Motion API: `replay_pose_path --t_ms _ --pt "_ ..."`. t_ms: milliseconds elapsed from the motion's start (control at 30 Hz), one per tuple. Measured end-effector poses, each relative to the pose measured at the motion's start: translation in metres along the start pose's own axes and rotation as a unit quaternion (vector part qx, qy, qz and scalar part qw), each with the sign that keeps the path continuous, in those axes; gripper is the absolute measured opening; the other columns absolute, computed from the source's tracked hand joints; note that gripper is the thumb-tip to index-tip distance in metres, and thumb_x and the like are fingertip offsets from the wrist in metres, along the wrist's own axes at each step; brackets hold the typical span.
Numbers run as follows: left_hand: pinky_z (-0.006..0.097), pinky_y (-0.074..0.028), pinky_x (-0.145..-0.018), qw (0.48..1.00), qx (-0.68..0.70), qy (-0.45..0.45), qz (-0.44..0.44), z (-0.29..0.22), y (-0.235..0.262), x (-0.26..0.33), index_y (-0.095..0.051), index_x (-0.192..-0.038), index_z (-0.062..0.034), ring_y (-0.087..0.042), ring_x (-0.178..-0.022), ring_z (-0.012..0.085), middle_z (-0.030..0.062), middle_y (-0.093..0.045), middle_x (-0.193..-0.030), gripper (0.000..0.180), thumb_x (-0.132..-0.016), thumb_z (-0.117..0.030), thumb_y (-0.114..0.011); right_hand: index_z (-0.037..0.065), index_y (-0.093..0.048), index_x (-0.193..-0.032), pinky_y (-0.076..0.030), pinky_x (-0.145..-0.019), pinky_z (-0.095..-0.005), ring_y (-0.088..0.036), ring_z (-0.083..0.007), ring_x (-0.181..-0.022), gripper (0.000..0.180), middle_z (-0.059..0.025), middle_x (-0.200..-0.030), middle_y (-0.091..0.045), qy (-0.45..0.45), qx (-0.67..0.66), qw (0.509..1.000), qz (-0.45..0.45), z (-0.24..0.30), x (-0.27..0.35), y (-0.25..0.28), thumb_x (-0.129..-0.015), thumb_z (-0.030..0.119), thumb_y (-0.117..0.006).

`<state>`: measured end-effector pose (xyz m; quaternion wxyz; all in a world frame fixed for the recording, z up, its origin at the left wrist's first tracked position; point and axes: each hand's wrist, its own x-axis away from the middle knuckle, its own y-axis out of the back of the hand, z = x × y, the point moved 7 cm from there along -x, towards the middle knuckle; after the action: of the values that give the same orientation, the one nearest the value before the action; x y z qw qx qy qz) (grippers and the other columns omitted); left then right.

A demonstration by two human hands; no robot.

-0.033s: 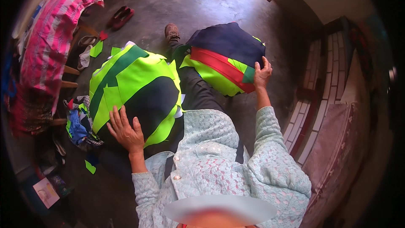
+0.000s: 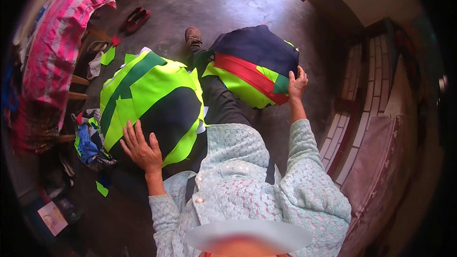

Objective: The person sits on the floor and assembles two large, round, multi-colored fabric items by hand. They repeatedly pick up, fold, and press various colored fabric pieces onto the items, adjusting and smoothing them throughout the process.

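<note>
Two bulky heaps of layered cloth pieces lie in front of me, one on each side of my outstretched leg. The left cloth heap (image 2: pixel 152 83) is neon yellow-green with a dark green band and a large navy patch. My left hand (image 2: pixel 143 150) rests flat on its near edge, fingers spread. The right cloth heap (image 2: pixel 259 43) has navy on top, a red strip, and yellow-green and green pieces below. Against its right edge is my right hand (image 2: pixel 298 85), fingers apart and pointing up, touching the cloth. Its fingertips are partly hard to make out.
At far left, a pink checked cloth (image 2: pixel 57 43) drapes over wooden furniture. Below it lies a pile of mixed scraps (image 2: pixel 88 143). Dark red shoes (image 2: pixel 135 20) and loose green scraps (image 2: pixel 108 55) are on the floor. A slatted bench (image 2: pixel 354 109) stands at right.
</note>
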<state>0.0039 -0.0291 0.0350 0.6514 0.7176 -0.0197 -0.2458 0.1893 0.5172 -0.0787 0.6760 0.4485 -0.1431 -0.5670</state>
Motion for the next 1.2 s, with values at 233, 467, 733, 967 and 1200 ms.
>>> replay_pose_path --t_ms 233,467,733,967,1200 --pt "0.055 -0.023 -0.112 1.000 0.003 0.002 0.002 -0.001 0.002 -0.001 -0.049 -0.139 -0.0123 -0.036 -0.139 0.0334 0.0110 -0.040 -0.150 0.053 -0.098 -0.044 -0.040 0.006 -0.065 -0.118 -0.048 -0.092 -0.0427 -0.062 -0.0327 -0.103 0.059 -0.0158 -0.115 -0.063 -0.153 -0.012 0.987 0.040 -0.078 -0.003 -0.031 -0.076 0.045 -0.078" --pt "0.055 -0.022 -0.112 1.000 0.006 0.005 0.005 -0.001 0.002 -0.003 -0.050 -0.138 -0.0121 -0.036 -0.139 0.0335 0.0115 -0.041 -0.149 0.053 -0.097 -0.044 -0.041 0.002 -0.070 -0.102 -0.052 -0.080 -0.0374 -0.068 -0.0259 -0.085 0.046 -0.0140 -0.093 -0.072 -0.161 -0.102 0.981 0.026 -0.092 -0.022 -0.039 -0.072 0.035 -0.082" --pt "0.055 -0.021 -0.113 1.000 0.015 0.013 -0.003 0.002 0.003 0.000 -0.050 -0.139 -0.0139 -0.036 -0.138 0.0330 0.0109 -0.041 -0.149 0.053 -0.095 -0.044 -0.045 0.001 -0.068 -0.094 -0.050 -0.073 -0.0354 -0.065 -0.0192 -0.078 0.031 -0.0089 -0.085 -0.070 -0.128 -0.115 0.981 0.087 -0.030 -0.028 -0.013 -0.081 0.029 -0.075" --pt "0.056 -0.021 -0.113 0.999 0.031 0.017 -0.012 0.003 0.004 0.003 -0.051 -0.137 -0.0140 -0.037 -0.138 0.0322 0.0102 -0.042 -0.149 0.053 -0.095 -0.044 -0.045 0.005 -0.062 -0.096 -0.052 -0.066 -0.0278 -0.060 -0.0114 -0.078 0.021 -0.0008 -0.088 -0.063 -0.069 -0.497 0.849 0.164 0.094 -0.060 0.012 -0.091 0.024 -0.068" --pt "0.055 -0.020 -0.114 0.999 0.045 0.019 -0.012 0.004 0.007 0.002 -0.050 -0.139 -0.0134 -0.035 -0.139 0.0314 0.0101 -0.040 -0.150 0.054 -0.096 -0.046 -0.045 0.001 -0.060 -0.104 -0.056 -0.085 -0.0401 -0.067 -0.0232 -0.090 0.015 -0.0116 -0.098 -0.068 0.040 -0.721 0.629 0.287 0.256 -0.053 0.065 -0.096 0.013 -0.060"
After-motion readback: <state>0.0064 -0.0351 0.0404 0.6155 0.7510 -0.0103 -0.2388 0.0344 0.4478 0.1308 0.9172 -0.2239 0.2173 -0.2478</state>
